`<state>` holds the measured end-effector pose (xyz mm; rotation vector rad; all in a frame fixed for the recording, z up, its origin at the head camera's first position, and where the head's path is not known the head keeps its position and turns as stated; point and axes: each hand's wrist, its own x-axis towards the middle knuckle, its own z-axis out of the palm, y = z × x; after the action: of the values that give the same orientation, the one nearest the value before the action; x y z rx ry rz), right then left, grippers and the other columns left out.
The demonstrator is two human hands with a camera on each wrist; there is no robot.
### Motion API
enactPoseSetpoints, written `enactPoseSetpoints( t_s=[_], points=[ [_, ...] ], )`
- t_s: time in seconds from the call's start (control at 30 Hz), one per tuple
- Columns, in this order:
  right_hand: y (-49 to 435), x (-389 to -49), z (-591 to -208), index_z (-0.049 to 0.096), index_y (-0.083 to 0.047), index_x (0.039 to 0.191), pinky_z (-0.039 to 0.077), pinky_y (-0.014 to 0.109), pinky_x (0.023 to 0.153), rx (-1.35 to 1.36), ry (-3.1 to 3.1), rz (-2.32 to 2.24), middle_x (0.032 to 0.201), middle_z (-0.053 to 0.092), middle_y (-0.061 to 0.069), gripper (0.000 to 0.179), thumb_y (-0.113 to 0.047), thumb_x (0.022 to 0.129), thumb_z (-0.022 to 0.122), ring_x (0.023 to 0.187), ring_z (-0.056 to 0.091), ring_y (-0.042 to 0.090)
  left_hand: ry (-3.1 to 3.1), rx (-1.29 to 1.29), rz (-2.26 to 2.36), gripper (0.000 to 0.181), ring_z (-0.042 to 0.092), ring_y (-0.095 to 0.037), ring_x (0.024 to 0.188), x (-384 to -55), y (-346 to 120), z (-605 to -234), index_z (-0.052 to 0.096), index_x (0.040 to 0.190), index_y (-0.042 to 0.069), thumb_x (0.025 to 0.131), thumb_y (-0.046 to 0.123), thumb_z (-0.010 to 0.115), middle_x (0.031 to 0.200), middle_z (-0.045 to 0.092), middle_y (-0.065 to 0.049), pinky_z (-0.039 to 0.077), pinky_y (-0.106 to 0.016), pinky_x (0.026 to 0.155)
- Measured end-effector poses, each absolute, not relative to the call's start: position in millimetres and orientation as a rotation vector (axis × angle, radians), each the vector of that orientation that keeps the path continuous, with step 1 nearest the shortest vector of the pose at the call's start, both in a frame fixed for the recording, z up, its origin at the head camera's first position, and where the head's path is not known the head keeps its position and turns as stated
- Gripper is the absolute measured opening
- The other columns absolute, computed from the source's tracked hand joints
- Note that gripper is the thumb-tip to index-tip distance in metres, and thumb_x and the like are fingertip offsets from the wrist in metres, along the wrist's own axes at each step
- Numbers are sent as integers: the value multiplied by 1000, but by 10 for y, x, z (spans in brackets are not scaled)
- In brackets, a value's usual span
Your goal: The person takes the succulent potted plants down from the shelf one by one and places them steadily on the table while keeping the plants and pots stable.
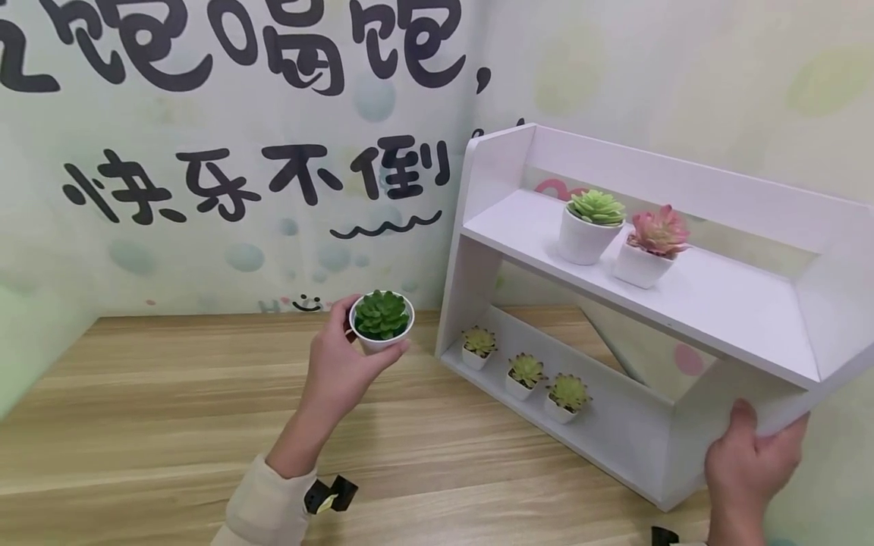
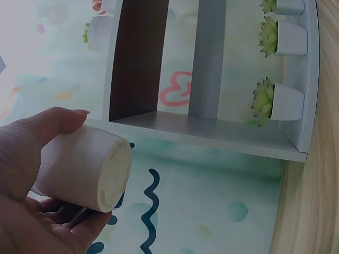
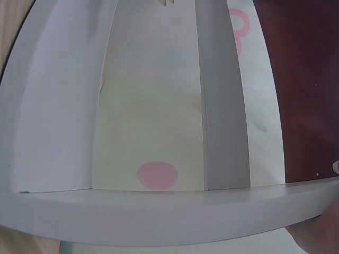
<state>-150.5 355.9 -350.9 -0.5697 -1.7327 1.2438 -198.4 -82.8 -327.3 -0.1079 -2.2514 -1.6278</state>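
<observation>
A dark green potted succulent (image 1: 381, 317) in a round white pot is held by my left hand (image 1: 341, 360), thumb on one side and fingers on the other, above the wooden table. In the left wrist view the pot (image 2: 85, 164) shows its underside. At the right, my right hand (image 1: 754, 459) grips the side panel of a white two-tier shelf (image 1: 737, 303), thumb on the inner face. The upper tier bears a light green succulent (image 1: 592, 227) in a round pot and a pink succulent (image 1: 652, 244) in a square pot.
Along the lower tier stand three small succulents in square white pots: one at the left (image 1: 478, 347), one in the middle (image 1: 524, 375) and one at the right (image 1: 567, 396). The wood-grain table (image 1: 171, 409) ends at a wall (image 1: 287, 265) with black lettering.
</observation>
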Motion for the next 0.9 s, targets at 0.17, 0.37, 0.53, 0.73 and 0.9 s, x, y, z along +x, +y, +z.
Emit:
enactPoseSetpoints(
  t_s=[0.17, 0.37, 0.53, 0.73, 0.9],
  points=[
    [3567, -1502, -3512, 47, -29, 146, 42, 28, 115, -572, -1729, 1255, 128, 58, -18, 49, -15, 100, 48, 125, 56, 10, -2264, -79, -1618, 82, 54, -29, 135, -2001, -879, -3277, 43, 143, 2, 76, 17, 89, 140, 58, -16, 47, -46, 113],
    [3558, -1514, -3522, 48, -30, 145, 41, 28, 116, -557, -1715, 1255, 129, 59, -16, 48, -15, 100, 48, 125, 56, 9, -2286, -53, -1574, 85, 57, -31, 132, -2014, -936, -3280, 43, 146, 5, 76, 18, 89, 142, 58, -16, 50, -47, 110],
    [3559, -1519, -3522, 49, -29, 145, 43, 27, 112, -531, -1706, 1232, 130, 61, -14, 48, -14, 99, 48, 122, 57, 8, -2285, -62, -1552, 83, 57, -30, 130, -2020, -951, -3286, 46, 144, 6, 74, 17, 90, 140, 58, -15, 50, -48, 109],
    [3577, -1514, -3533, 48, -28, 146, 41, 28, 116, -537, -1694, 1280, 131, 59, -15, 49, -13, 100, 48, 126, 55, 9, -2295, -69, -1576, 80, 57, -30, 129, -2022, -958, -3299, 46, 142, 6, 74, 15, 89, 138, 58, -14, 50, -50, 108],
    [3574, -1507, -3534, 46, -29, 147, 39, 28, 117, -555, -1709, 1287, 132, 58, -15, 50, -14, 100, 48, 127, 54, 8, -2319, -75, -1627, 81, 56, -30, 131, -2024, -957, -3296, 45, 142, 6, 75, 15, 89, 140, 56, -14, 50, -49, 109]
  ],
)
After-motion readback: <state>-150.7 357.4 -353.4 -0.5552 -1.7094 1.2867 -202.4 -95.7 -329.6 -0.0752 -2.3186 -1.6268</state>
